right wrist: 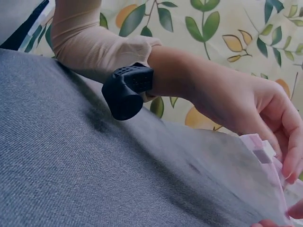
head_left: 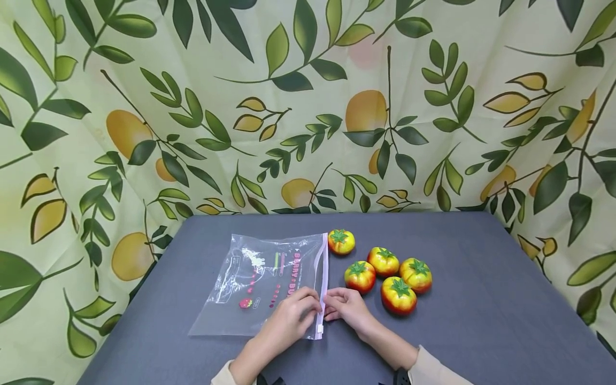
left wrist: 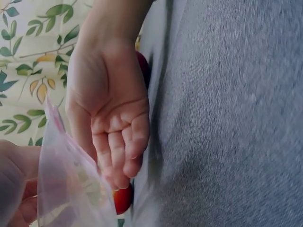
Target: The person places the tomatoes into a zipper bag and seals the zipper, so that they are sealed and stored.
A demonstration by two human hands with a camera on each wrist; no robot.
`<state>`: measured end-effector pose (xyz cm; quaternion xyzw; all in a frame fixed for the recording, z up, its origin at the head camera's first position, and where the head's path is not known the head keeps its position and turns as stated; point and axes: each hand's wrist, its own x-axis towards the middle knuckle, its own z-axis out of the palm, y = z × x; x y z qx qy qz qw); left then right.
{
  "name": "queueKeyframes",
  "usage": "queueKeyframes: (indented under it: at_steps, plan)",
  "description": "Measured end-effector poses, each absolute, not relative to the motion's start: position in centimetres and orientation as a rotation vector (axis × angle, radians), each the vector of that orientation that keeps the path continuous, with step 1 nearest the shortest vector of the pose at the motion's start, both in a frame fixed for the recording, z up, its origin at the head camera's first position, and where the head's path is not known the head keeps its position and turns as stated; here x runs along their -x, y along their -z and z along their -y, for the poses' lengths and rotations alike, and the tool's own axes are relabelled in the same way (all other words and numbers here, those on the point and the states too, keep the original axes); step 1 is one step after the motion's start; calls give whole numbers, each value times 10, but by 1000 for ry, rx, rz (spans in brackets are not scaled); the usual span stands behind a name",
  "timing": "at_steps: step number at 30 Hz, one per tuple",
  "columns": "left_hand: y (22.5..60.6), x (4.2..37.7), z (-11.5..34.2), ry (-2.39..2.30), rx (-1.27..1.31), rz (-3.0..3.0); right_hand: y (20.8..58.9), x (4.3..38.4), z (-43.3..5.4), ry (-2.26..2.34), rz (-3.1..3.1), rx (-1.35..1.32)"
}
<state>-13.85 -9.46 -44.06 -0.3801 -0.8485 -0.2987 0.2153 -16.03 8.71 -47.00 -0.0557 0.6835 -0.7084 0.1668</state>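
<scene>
A clear zip bag with pink berry print lies flat on the table, its pale pink zip edge facing right and a white slider at the near end. My left hand pinches the bag just by the zip edge, fingers bent. From the other side my right hand holds the same edge between thumb and fingers. In the left wrist view the bag's mouth partly hides the right thumb. Only fingertips of the right hand show in the right wrist view, close to the left hand.
Several toy tomatoes, yellow and red with green tops, sit right of the bag. One tomato touches or nearly touches the bag's far corner; the nearest tomato is beyond my right hand. A leaf-patterned cloth hangs behind the grey table.
</scene>
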Motion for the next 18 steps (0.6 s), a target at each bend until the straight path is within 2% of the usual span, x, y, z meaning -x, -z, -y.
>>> queueKeyframes:
  at_steps: [6, 13, 18]
  plan:
    - [443, 137, 91, 1056, 946, 2293, 469, 161, -85, 2078, -1910, 96]
    - [440, 136, 86, 1356, 676, 2288, 471, 160, -83, 2101, -1897, 81]
    - [442, 135, 85, 1586, 616, 2201, 471, 159, -82, 2089, -1907, 68]
